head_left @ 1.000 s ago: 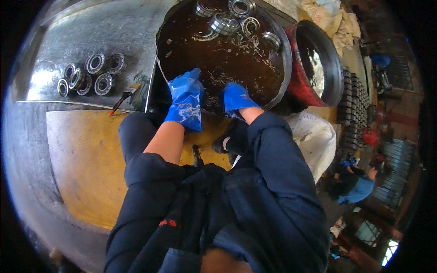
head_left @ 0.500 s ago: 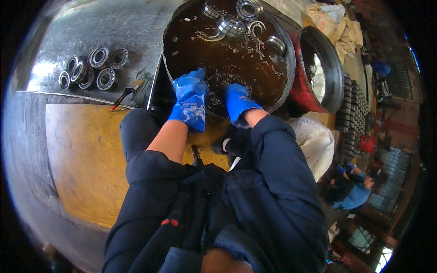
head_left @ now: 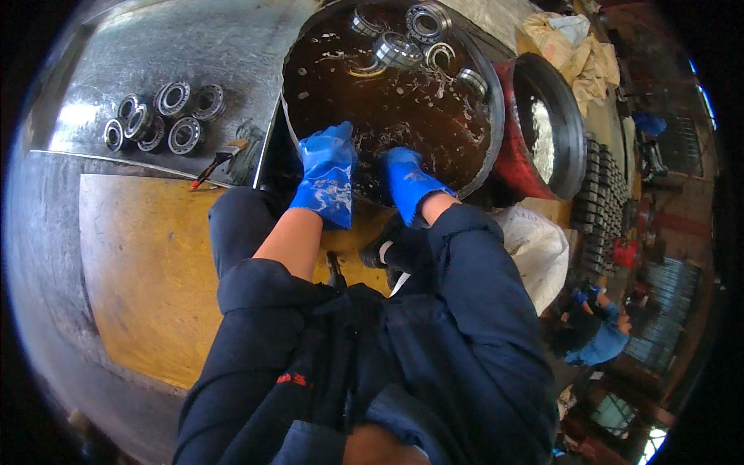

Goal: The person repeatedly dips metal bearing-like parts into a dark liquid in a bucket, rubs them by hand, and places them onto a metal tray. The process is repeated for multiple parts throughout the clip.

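Both my hands wear blue rubber gloves and reach over the near rim of a round tub (head_left: 288, 112) of dark brown liquid. My left hand (head_left: 328, 167) is closed at the tub's left near side, its fingers curled out of sight. Wet, pale streaks show on that glove. Just to its right, my right hand (head_left: 411, 180) is bent down toward the liquid with its fingers closed. What either hand holds is hidden. Steel roller bearings lie at the tub's far side, among them a large bearing (head_left: 397, 51) and a bearing ring (head_left: 439, 56).
Several bearings (head_left: 173, 98) rest on a metal sheet at left, near a red-handled brush (head_left: 217, 164). A red drum (head_left: 521, 132) stands right of the tub, beside a white sack (head_left: 535, 248). Stacked dark parts (head_left: 601, 198) and another person (head_left: 601, 337) are farther right.
The whole view has shifted slightly. My right hand has moved a little to the left within the tub, while my left hand keeps nearly the same place.
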Tool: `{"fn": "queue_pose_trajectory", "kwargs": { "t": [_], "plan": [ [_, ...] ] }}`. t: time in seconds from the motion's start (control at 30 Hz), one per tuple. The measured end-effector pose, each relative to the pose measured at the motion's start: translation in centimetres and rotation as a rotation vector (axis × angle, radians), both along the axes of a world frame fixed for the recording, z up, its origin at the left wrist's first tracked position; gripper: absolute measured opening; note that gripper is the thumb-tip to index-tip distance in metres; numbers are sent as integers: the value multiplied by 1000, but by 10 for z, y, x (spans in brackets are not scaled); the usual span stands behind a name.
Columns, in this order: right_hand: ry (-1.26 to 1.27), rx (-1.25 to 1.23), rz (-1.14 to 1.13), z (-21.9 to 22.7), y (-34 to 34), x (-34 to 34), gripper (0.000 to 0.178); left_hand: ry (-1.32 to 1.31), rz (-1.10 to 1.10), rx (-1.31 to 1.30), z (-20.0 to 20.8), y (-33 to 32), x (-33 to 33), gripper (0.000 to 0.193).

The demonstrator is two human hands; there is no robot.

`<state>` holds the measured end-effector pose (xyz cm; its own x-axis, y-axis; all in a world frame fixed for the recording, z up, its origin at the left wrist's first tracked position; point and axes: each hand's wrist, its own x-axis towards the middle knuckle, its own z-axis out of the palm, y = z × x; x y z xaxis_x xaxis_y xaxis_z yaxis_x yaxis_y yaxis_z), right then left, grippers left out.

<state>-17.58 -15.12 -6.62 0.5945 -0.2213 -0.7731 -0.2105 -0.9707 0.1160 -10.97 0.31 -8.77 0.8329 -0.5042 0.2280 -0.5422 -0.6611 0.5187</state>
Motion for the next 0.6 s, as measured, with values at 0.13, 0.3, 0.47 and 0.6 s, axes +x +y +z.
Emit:
{"fn": "queue_pose_trajectory", "kwargs": {
  "t": [0.13, 0.3, 0.47, 0.6],
  "plan": [
    [134, -48, 161, -43, -17, 10, 49, -10, -1, 8, 1, -6, -2, 25],
    [-363, 60, -345, -69, -52, -34, 30, 4, 17, 51, 3, -6, -2, 24],
    [-120, -21, -297, -61, -32, 0, 34, 40, 3, 0, 1, -4, -1, 25],
    [258, -135, 439, -45, 3, 24, 40, 55, 80, -86, -24, 4, 5, 28]
  ]
}}
